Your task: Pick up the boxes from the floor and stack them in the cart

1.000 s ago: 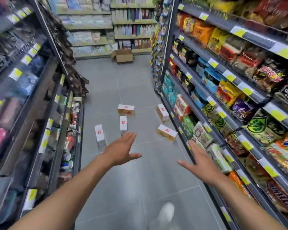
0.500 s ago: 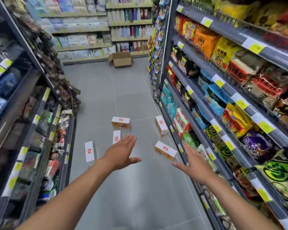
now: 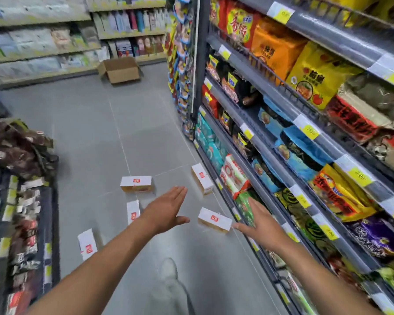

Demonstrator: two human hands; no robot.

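Several small white boxes with red labels lie scattered on the grey tiled aisle floor. The nearest box (image 3: 214,220) lies between my two outstretched hands. Others lie further off: one box (image 3: 136,183) ahead, one box (image 3: 202,178) by the right shelf, a narrow box (image 3: 133,211) partly behind my left wrist, and a box (image 3: 87,243) at the left. My left hand (image 3: 166,209) is held out flat with straight fingers, holding nothing. My right hand (image 3: 258,225) is also spread, just right of the nearest box. No cart is in view.
Snack shelves (image 3: 305,133) line the right side of the aisle, and a dark shelf unit (image 3: 21,201) lines the left. An open cardboard carton (image 3: 121,70) sits on the floor at the far end. My shoe (image 3: 168,269) shows below.
I have walked forward down the aisle, so the boxes are closer. Both hands stay stretched out and now frame the nearest box.
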